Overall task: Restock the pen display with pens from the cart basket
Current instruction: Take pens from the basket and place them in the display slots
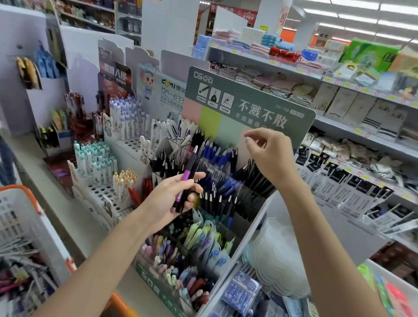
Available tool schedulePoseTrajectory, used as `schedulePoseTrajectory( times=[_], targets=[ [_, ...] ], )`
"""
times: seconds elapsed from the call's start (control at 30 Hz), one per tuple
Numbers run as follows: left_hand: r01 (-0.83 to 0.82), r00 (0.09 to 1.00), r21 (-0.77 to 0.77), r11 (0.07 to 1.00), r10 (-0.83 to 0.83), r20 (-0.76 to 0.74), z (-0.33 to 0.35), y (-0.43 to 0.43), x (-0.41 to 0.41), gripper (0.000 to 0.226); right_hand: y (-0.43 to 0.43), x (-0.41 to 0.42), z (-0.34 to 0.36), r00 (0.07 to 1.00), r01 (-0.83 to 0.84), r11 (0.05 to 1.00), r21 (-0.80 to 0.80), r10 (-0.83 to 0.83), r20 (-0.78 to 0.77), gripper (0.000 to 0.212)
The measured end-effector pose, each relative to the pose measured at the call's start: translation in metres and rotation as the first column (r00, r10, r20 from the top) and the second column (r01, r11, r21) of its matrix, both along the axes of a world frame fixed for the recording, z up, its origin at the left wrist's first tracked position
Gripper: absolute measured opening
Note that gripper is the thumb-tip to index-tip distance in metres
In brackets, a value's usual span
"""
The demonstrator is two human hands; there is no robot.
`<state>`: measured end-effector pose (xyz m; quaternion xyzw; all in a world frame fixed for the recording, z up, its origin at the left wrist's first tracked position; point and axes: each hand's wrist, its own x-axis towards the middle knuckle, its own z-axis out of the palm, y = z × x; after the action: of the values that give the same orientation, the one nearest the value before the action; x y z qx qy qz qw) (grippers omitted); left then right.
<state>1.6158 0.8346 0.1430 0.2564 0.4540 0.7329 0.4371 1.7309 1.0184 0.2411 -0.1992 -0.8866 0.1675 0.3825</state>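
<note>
The left hand [173, 193] grips a purple-and-black pen [187, 179] between thumb and fingers. The pen stands nearly upright, its silver tip pointing up. A second dark barrel seems to lie against it in the same grip, though how many pens the hand has cannot be told. The right hand [267, 156] is raised higher and to the right, its fingers loosely bent and nothing visible between them.

Both hands are in front of the pen display [260, 104], a tiered stand with a grey-green header card and clear compartments. The left hand is level with the black pens [166, 164] on the stand's left side. The right hand is before the lower edge of the header card, above a row of blue pens [218, 154] and more black ones beside them. Below the left wrist, a green box [164, 277] at the foot of the stand holds pastel and dark pens.

To the left of the display stand white racks of white pens with teal caps [92, 156]. The cart basket [17, 205], white mesh with an orange rim, is at the lower left, well apart from the display. Loose pens [11, 261] lie blurred inside it. At the right, store shelves [359, 138] carry folded cloths and packets.
</note>
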Motion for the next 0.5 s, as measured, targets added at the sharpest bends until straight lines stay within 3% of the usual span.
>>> schedulePoseTrajectory(
  times=[0.2,0.33,0.5],
  targets=[
    [0.045,0.994,-0.041,0.998,-0.048,-0.099,0.017,0.021,0.017,0.028,-0.025,-0.002,-0.005,0.978,-0.200,0.935,-0.292,0.206,-0.010,0.032],
    [0.080,0.988,-0.041,0.996,-0.084,-0.129,0.023,0.032,0.029,0.026,-0.028,0.003,-0.014,0.987,-0.155,0.953,-0.259,0.135,-0.091,0.029],
    [-0.058,0.979,-0.062,0.996,0.045,-0.198,0.017,0.035,0.020,0.028,-0.009,0.036,0.005,0.906,-0.050,0.971,-0.235,-0.055,-0.420,0.025]
  ],
)
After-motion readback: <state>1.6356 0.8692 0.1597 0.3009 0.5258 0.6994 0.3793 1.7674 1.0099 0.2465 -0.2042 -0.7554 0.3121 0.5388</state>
